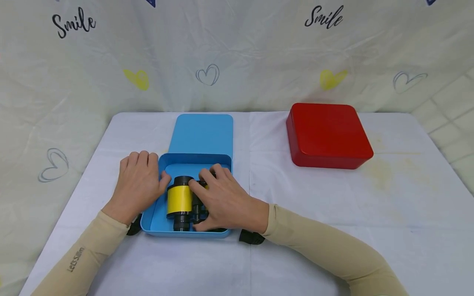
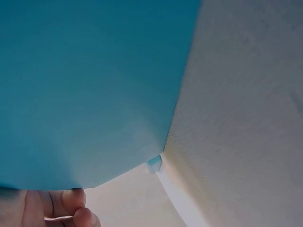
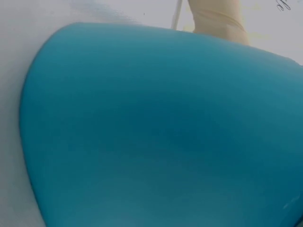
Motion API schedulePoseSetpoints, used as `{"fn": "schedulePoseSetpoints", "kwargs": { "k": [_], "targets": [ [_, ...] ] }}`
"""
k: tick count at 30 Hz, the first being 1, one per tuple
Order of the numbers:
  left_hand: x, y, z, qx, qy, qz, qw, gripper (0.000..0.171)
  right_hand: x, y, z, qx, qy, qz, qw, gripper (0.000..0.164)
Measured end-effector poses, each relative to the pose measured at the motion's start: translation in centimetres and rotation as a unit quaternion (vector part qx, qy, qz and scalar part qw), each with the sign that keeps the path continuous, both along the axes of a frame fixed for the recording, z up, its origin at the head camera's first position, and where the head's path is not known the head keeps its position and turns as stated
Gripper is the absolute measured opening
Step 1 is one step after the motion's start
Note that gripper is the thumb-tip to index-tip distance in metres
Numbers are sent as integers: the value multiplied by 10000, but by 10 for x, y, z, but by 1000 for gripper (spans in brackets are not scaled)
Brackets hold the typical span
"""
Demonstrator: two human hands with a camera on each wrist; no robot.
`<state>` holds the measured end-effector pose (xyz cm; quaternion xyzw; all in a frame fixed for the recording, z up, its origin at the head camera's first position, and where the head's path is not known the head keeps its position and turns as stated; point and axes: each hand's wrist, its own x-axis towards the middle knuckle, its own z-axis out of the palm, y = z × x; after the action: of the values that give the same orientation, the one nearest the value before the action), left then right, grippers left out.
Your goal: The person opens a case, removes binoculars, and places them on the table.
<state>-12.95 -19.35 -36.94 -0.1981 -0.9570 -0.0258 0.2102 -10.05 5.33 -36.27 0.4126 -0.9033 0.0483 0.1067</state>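
A yellow and black pair of binoculars (image 1: 180, 199) lies in a blue box (image 1: 185, 234), and its right part is hidden under my right hand (image 1: 226, 199). That hand grips the binoculars from above, fingers and thumb spread around the right barrel. At the box's left wall, my left hand (image 1: 138, 185) holds the edge, its thumb by the rim. Curled fingertips (image 2: 85, 215) show below the blue wall in the left wrist view. The box's outer side (image 3: 156, 123) fills most of the right wrist view, where the right hand is out of sight.
Behind the box lies its blue lid (image 1: 203, 133), flat on the white-covered table (image 1: 296, 255). A closed red box (image 1: 329, 133) stands at the back right. A pale printed curtain (image 1: 237, 49) hangs behind the table.
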Motion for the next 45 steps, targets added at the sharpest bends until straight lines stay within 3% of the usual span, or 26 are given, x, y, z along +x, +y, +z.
{"fn": "schedulePoseSetpoints", "kwargs": {
  "k": [22, 45],
  "targets": [
    [2, 1, 3, -27, -145, 109, 9998, 19, 1, -5, 12, 564, 476, -10, 9973, 101],
    [3, -2, 4, -180, -5, 49, 9998, 19, 1, -7, 23, 301, 491, 12, 9983, 101]
  ]
}}
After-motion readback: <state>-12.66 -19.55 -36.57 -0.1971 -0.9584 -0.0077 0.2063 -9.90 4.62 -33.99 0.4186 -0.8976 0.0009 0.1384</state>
